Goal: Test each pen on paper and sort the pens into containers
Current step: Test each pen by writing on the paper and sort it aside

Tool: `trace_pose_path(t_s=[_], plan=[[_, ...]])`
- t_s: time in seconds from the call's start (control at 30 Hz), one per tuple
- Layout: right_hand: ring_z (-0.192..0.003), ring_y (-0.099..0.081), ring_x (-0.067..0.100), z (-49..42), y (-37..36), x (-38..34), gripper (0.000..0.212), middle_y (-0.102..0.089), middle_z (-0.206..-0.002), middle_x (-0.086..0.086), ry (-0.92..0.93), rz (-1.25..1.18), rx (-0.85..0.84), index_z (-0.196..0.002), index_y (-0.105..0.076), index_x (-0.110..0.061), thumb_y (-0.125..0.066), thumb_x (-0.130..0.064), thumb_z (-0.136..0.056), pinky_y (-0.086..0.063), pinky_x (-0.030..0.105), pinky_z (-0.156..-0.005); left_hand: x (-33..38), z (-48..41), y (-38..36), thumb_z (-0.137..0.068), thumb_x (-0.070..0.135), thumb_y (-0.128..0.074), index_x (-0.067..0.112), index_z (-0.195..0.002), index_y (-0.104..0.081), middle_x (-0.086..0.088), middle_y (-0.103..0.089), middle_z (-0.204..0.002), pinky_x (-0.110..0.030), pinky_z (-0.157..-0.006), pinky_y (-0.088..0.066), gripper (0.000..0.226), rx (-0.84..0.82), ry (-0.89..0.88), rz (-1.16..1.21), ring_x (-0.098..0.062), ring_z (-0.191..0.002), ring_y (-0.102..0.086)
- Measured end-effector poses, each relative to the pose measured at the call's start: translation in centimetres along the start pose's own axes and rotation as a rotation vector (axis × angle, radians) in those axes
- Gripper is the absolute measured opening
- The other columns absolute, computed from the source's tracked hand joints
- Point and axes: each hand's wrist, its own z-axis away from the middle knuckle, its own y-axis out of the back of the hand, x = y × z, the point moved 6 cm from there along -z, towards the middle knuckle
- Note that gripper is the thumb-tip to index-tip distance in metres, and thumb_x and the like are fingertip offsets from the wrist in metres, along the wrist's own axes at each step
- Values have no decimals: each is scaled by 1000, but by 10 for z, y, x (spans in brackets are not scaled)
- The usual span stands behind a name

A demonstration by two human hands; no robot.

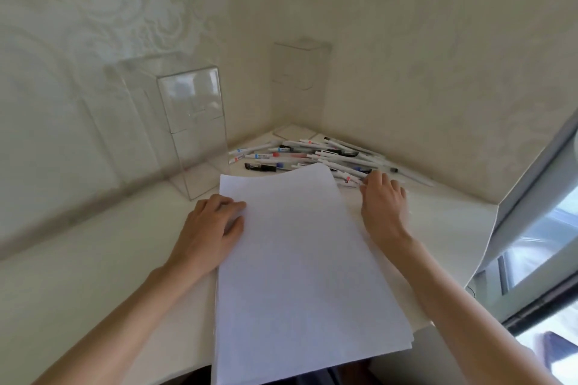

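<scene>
A stack of white paper (300,259) lies in the middle of the white table (93,291). My left hand (212,225) rests on the stack's left edge with its fingers flat. A pile of several pens (312,156), mostly white with red, blue or black caps, lies beyond the paper in the corner. My right hand (383,200) reaches to the near right edge of that pile, fingers curled down onto the pens; whether it holds one is hidden. Two clear plastic containers stand here: a tall one (190,128) at the left, a second (297,66) in the far corner.
Patterned cream walls close in the table at the back and left. A window frame (538,228) runs along the right side, past the table's right edge. The paper stack overhangs the table's front edge.
</scene>
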Motion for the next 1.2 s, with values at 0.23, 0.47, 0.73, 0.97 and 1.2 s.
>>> trace_pose_path(t_s=[0.23,0.47,0.73,0.97,1.2], plan=[[-80,-59,27,1,34,-64,57,-63,-74,2,229,-226,232,-77,-58,-16,-33,-66,-84,-38,35,-75,-18,6,20,-85,44,-42,20,-118,-62,-2,-52,-125,-31,-97,-33,45,19,-104,55,-23,-116,-44],[-48,-47,24,13,6,-117,41,-46,-45,0,586,-238,385,-51,-47,-13,-58,-44,-75,-34,31,-59,-10,15,5,-86,70,-14,24,-119,-62,3,-51,-133,-19,-100,-26,74,-54,-246,31,-8,-121,-40],[-66,-54,13,19,19,-114,75,-60,-71,-1,666,-508,331,-106,-57,-8,-55,-72,-69,-31,20,-71,-11,16,3,-83,73,-9,25,-124,-58,-2,-44,-141,-29,-104,-26,80,-59,-205,-25,-21,-127,-42],[-73,-42,-3,13,32,-106,39,-55,-92,-4,578,-759,281,-118,-53,-13,-56,-35,-86,-37,10,-66,-7,16,6,-65,84,12,31,-135,-45,-1,-33,-149,-17,-104,-13,105,-153,-138,-52,-16,-135,-31],[-64,-52,10,4,34,-122,52,-65,-69,7,161,-1146,-144,-80,-65,-12,-31,-51,-91,-41,17,-62,3,30,7,-58,84,17,40,-142,-27,5,-17,-154,-14,-104,-1,104,-229,-143,-136,-10,-139,-14]])
